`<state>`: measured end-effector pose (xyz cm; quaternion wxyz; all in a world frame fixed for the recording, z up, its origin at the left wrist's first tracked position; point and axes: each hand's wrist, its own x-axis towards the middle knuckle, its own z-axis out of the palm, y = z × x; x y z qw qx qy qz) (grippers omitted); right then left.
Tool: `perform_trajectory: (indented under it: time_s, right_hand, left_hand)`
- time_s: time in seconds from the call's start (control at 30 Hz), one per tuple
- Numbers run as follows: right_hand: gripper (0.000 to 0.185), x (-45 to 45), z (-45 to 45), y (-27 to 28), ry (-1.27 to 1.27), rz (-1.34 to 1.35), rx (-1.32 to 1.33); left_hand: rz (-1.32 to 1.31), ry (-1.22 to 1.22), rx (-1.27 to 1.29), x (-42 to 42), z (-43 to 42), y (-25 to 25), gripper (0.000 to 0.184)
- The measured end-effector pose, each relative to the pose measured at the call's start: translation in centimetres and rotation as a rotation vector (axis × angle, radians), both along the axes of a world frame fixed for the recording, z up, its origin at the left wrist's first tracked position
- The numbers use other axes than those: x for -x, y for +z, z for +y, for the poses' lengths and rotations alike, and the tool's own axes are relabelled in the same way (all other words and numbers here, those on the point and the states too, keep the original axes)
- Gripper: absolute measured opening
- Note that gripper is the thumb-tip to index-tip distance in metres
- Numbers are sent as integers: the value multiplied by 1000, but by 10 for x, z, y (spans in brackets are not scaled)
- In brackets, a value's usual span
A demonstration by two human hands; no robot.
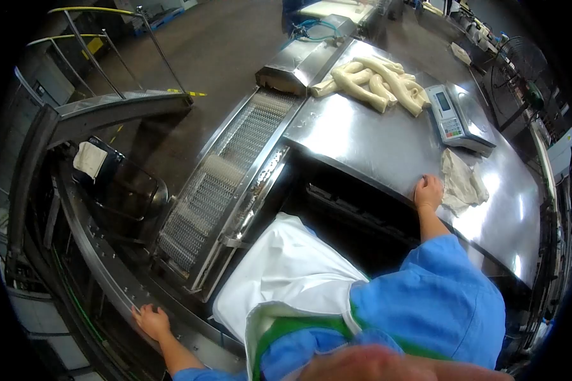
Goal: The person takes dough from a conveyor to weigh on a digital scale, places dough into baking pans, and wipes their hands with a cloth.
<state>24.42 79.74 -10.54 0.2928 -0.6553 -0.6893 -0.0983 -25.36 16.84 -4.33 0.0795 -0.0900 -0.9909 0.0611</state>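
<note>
The right hand (429, 192) rests on the near edge of the flat, shiny steel table (381, 162). Just right of it lies the crumpled off-white cloth (462, 181); ahead, beyond the cloth, stands the boxy grey-and-white scale (450, 115). Farther ahead and leftward, beside the scale, long pale dough-like rolls (360, 93) lie piled on the table. The left hand (151, 322) is on the long grey metal beam (103, 261). Ahead and right of it, left of the table, runs the grey wire-mesh metal belt (204, 181). Well ahead of the left hand, the squarish off-white cloth piece (90, 160) lies on the black metal-framed seat (112, 167).

Glare whitens the worktop (378, 152) near its left edge; beneath lies deep shadow; lens distortion curves the black-rimmed margins.
</note>
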Motion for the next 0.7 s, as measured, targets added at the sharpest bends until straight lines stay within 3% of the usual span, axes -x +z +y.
perform_trajectory:
  time_s: [0.7]
  right_hand:
    - [20,-2,2,-4,-2,-13,-22]
  left_hand:
    - [-1,-8,-14,1,-3,-4,28]
